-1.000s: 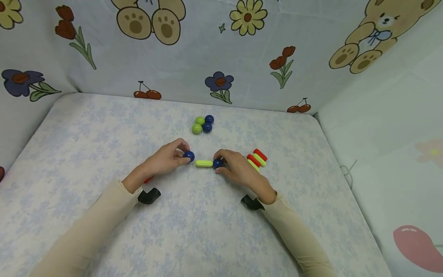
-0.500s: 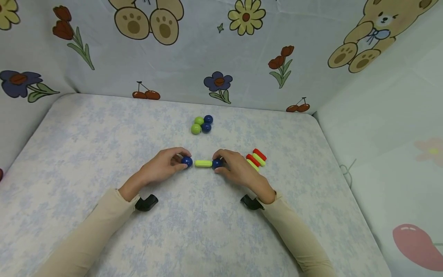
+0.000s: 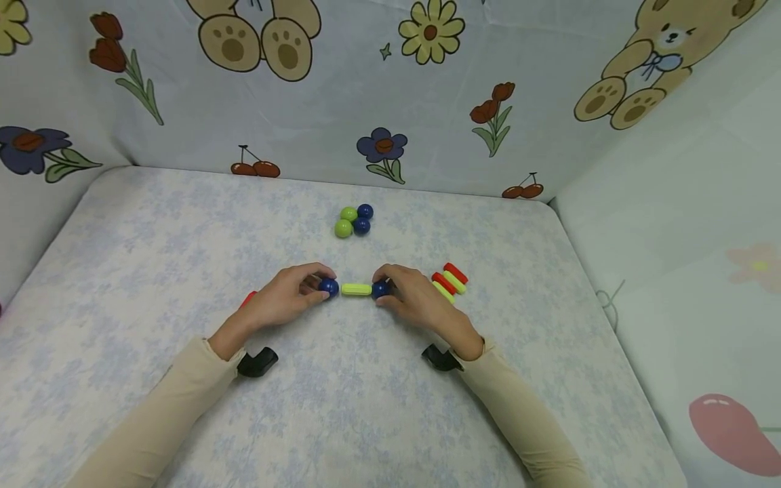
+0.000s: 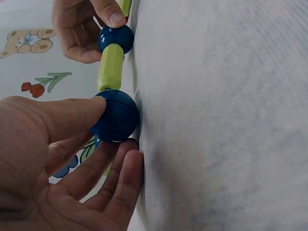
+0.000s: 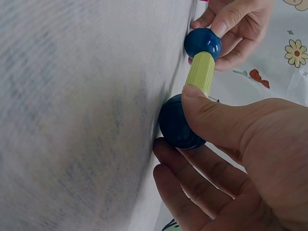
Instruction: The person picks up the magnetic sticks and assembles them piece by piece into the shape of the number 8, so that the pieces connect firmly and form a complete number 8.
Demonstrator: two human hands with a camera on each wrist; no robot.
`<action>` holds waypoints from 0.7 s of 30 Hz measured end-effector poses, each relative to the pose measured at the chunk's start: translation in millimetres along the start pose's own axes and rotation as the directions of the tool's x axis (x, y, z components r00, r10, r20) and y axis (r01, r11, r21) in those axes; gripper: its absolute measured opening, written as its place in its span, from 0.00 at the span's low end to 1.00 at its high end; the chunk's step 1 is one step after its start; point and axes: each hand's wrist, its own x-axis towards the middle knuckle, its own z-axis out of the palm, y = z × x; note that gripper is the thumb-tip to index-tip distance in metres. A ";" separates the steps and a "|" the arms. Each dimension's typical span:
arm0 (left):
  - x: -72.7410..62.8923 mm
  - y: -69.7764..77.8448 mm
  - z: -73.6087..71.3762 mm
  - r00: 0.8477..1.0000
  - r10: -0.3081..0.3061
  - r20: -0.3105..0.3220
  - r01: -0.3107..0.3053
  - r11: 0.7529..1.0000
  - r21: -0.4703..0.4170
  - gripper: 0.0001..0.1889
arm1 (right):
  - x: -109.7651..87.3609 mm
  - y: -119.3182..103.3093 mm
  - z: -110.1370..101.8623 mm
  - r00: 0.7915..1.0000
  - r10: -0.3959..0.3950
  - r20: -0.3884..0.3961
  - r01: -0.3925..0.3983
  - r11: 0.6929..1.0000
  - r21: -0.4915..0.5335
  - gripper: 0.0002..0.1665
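Observation:
Between my hands lies a yellow-green ribbed rod (image 3: 356,289), with a blue ball at either end. Thumb and fingers of my left hand (image 3: 287,295) pinch the left blue ball (image 4: 115,118), just at the rod's left end. A narrow gap shows there in the head view; whether the two touch, I cannot tell. My right hand (image 3: 421,296) holds the right blue ball (image 5: 177,124), which meets the rod's other end. Ball, rod and ball form one straight line low over the tabletop, and the fingers partly hide both balls.
Two green balls (image 3: 344,228) and two blue balls (image 3: 362,226) sit clustered farther back. Several red and yellow rods (image 3: 455,273) lie beyond my right hand. A red piece (image 3: 247,298) peeks out behind my left hand. A patterned cloth (image 3: 305,129) hangs behind the table.
My left hand has come toward the front with its blue ball, lining it up with the rod and then closing in on its left end. The right hand stays nearly still.

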 end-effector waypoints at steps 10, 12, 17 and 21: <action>1.1 -1.0 1.1 1.000 -0.004 0.005 0.004 1.000 -0.007 0.18 | 0.3 0.1 1.0 1.000 0.006 0.003 -0.006 1.000 0.002 0.19; 1.3 -1.0 1.1 1.000 -0.005 0.004 0.005 1.000 -0.009 0.18 | 0.3 0.3 1.2 1.000 0.007 0.004 -0.007 1.000 0.000 0.19; 0.1 -0.3 1.2 1.000 0.004 -0.015 -0.005 1.000 -0.004 0.18 | 0.2 0.3 0.9 1.000 0.011 0.003 -0.011 1.000 0.002 0.19; -4.2 1.7 -1.4 0.999 0.001 -0.045 -0.001 1.000 0.006 0.18 | 0.4 0.1 0.9 1.000 0.008 0.005 -0.008 1.000 0.004 0.19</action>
